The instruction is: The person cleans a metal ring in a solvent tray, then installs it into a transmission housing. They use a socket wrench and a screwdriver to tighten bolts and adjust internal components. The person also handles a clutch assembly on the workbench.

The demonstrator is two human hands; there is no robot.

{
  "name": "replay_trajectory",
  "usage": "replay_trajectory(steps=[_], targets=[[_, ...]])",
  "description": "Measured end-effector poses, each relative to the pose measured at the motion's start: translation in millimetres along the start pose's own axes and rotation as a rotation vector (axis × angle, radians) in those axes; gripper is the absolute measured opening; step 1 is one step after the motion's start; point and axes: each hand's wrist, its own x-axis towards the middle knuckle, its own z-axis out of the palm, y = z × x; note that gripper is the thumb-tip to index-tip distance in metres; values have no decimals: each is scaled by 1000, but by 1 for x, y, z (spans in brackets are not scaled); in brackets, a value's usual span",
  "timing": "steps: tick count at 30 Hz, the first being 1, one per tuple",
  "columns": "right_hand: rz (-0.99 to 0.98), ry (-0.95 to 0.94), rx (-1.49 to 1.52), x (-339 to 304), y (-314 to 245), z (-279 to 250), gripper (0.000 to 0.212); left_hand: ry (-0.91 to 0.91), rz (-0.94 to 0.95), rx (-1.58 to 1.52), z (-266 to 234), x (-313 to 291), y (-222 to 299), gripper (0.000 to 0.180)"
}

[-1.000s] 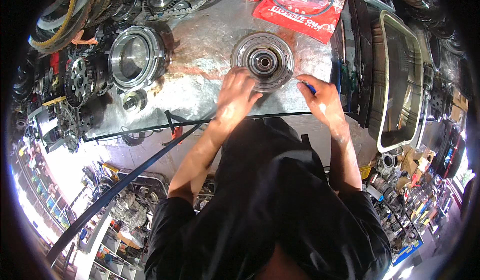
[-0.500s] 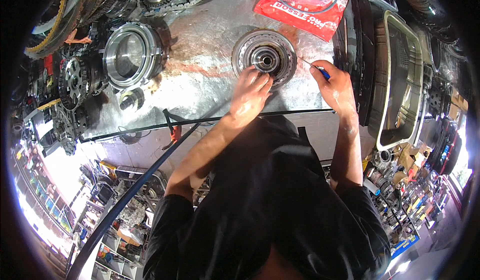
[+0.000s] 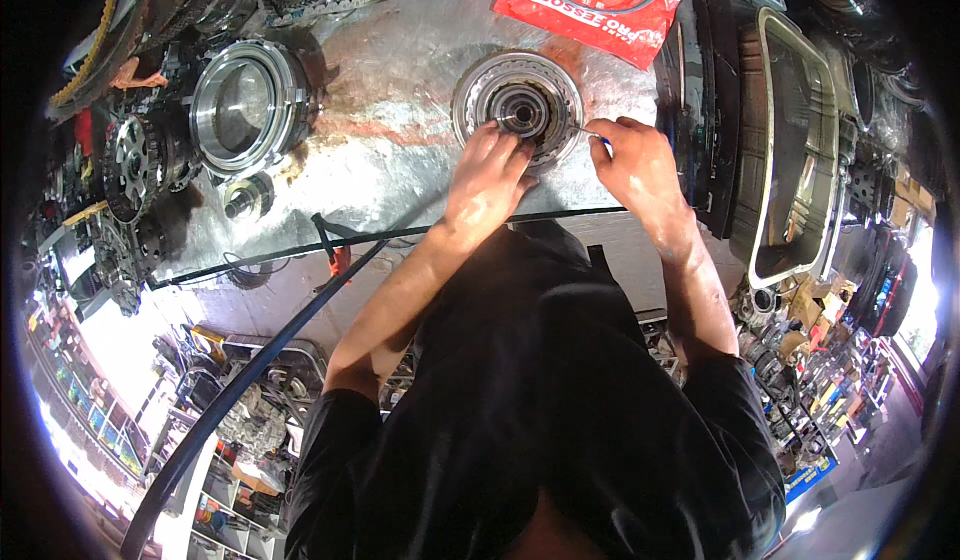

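Note:
A round metal clutch drum [image 3: 466,100] with concentric rings and a hub in its middle lies flat on the metal bench top. My left hand [image 3: 485,180] is closed over its near rim, with the fingertips inside and the thumb close to the edge; what lies under the fingers is hidden. From the right, my right hand [image 3: 640,168] grips a small screwdriver [image 3: 591,134] by its blue handle, which the fingers mostly cover. Its thin shaft reaches the drum's right rim; whether the tip touches is too small to tell.
A large metal ring [image 3: 243,110] and a smaller cylindrical part [image 3: 247,198] sit left on the bench [image 3: 385,80]. A red plastic bag [image 3: 590,25] lies at the back. A deep metal pan [image 3: 752,150] stands right. A dark hose [image 3: 265,360] crosses the left foreground.
My right hand has moved left, bringing the screwdriver's shaft to the drum's rim. My left hand stays on the drum. The whole view has shifted slightly.

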Motion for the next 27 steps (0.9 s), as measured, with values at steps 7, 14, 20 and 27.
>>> replay_trajectory(steps=[7, 14, 20, 27], targets=[[-82, -195, -360, 19, -22, 3, 17, 42, -42, -119, 2, -1, -3, 51], [-147, -139, -341, 14, -13, 3, 17, 56, -42, -154, 0, -1, -4, 48], [-183, -42, -208, 6, -1, 2, 15, 42, -57, -139, 5, 0, -7, 45], [-228, -64, -267, 3, 5, 16, 16, 86, -74, -184, 6, 0, -5, 46]])
